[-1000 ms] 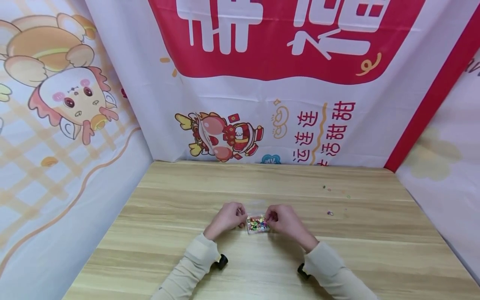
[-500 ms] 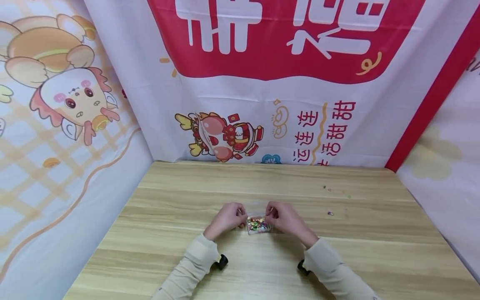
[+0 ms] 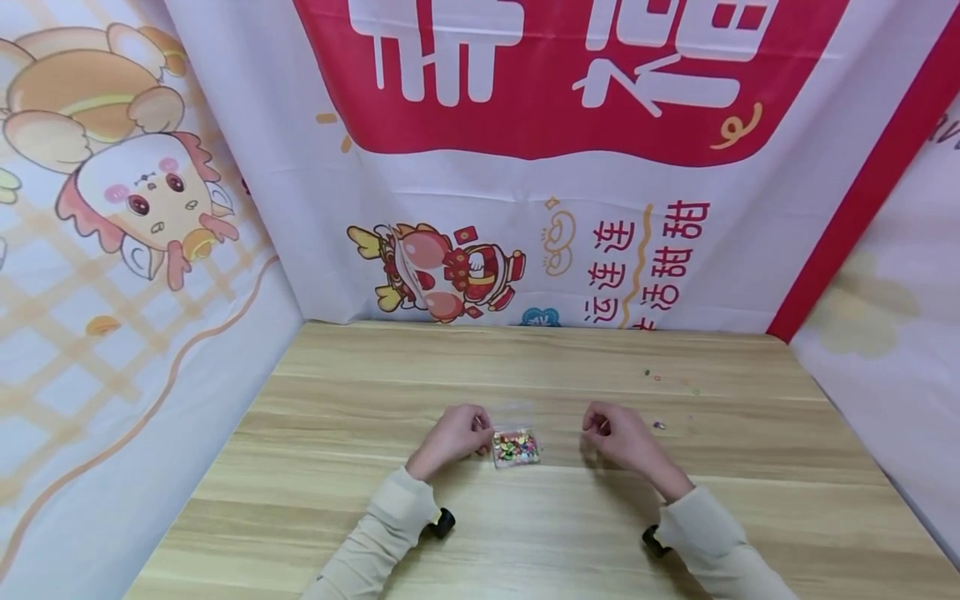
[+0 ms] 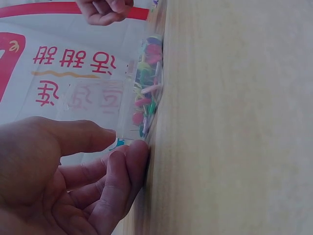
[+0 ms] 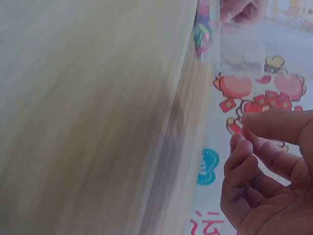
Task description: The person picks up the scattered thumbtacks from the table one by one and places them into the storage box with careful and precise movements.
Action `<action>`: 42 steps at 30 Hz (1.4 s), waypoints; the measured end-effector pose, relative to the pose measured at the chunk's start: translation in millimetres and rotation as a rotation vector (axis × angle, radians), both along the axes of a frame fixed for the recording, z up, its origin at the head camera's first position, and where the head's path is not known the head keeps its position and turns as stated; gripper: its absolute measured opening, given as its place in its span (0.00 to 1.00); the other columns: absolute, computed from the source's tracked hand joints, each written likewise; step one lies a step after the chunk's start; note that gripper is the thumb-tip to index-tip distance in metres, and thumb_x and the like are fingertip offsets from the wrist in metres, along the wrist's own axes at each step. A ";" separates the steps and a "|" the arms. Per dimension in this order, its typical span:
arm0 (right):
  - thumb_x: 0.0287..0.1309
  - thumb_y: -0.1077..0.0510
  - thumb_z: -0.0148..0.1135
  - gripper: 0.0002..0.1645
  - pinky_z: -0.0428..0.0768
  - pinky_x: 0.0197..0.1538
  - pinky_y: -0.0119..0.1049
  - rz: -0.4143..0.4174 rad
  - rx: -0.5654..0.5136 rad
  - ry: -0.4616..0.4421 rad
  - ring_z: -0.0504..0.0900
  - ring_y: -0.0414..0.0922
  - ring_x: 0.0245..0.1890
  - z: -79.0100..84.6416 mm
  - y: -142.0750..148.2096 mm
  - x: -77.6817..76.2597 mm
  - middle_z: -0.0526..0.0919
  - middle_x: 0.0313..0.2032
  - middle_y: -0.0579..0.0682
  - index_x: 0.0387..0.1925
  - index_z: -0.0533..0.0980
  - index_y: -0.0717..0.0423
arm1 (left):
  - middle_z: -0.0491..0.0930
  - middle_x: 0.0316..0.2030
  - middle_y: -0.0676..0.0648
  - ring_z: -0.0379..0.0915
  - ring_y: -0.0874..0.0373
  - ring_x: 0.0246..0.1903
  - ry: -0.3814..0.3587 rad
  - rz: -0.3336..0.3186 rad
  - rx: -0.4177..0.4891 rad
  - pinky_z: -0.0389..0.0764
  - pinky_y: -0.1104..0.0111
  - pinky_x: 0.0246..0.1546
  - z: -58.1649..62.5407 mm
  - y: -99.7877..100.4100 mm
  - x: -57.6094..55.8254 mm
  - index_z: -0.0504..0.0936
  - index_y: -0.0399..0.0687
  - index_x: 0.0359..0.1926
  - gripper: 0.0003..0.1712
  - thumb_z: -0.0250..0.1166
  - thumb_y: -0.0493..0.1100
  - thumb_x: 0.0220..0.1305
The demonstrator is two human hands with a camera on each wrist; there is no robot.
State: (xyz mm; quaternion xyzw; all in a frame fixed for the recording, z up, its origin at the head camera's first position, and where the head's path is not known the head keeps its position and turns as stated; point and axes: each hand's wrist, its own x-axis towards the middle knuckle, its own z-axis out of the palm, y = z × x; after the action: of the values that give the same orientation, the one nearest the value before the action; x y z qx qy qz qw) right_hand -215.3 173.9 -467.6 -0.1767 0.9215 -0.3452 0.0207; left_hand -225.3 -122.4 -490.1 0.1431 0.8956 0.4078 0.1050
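Observation:
A small clear plastic box (image 3: 517, 465) lies near the middle of the table, full of colourful thumbtacks (image 4: 146, 78) with round heads. Its transparent lid (image 4: 93, 100) is raised on the far side. My left hand (image 3: 459, 432) pinches the box's left corner between thumb and fingertips. To the right of the box, apart from it, my right hand (image 3: 622, 435) is held over the table with loosely curled fingers. In the right wrist view its thumb and index finger (image 5: 269, 152) nearly meet, and nothing shows between them.
Beyond the right hand lies a small purple-and-white piece (image 3: 659, 425). Several tiny coloured pieces, including a green one (image 3: 647, 372), are scattered farther back on the wooden table (image 3: 360, 367). A printed cloth (image 3: 450, 183) hangs behind the table's back edge.
The right hand has left the box's right side and moved rightward across the table. The left hand and the box have stayed in place.

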 end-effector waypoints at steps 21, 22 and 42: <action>0.50 0.68 0.67 0.05 0.77 0.33 0.34 -0.171 0.097 0.085 0.80 0.44 0.30 -9.3 90.0 -2.3 0.83 0.29 0.51 0.30 0.78 0.60 | 0.84 0.22 0.48 0.79 0.60 0.19 0.009 -0.003 -0.018 0.76 0.70 0.20 -2.1 0.7 -3.1 0.81 0.42 0.33 0.03 0.64 0.37 0.65; 0.51 0.68 0.67 0.06 0.77 0.32 0.34 -0.178 0.102 0.076 0.80 0.44 0.30 -9.3 92.7 -3.1 0.83 0.29 0.51 0.31 0.78 0.60 | 0.84 0.22 0.48 0.79 0.60 0.19 0.007 -0.002 -0.016 0.75 0.70 0.20 -1.8 0.5 -2.9 0.81 0.42 0.33 0.03 0.64 0.37 0.65; 0.58 0.61 0.67 0.07 0.70 0.28 0.36 -0.192 0.217 -0.087 0.72 0.44 0.24 -6.5 105.3 -22.3 0.77 0.23 0.49 0.28 0.77 0.59 | 0.84 0.22 0.47 0.79 0.60 0.19 0.007 0.002 -0.004 0.76 0.71 0.18 -2.6 1.2 -0.3 0.80 0.41 0.33 0.04 0.64 0.37 0.65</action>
State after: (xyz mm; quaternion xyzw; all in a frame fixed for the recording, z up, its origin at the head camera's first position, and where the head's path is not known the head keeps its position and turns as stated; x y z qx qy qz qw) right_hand -237.6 279.2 -474.2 -0.0692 0.9643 -0.2515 0.0464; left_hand -225.6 -121.2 -492.7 0.1432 0.8971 0.4055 0.1018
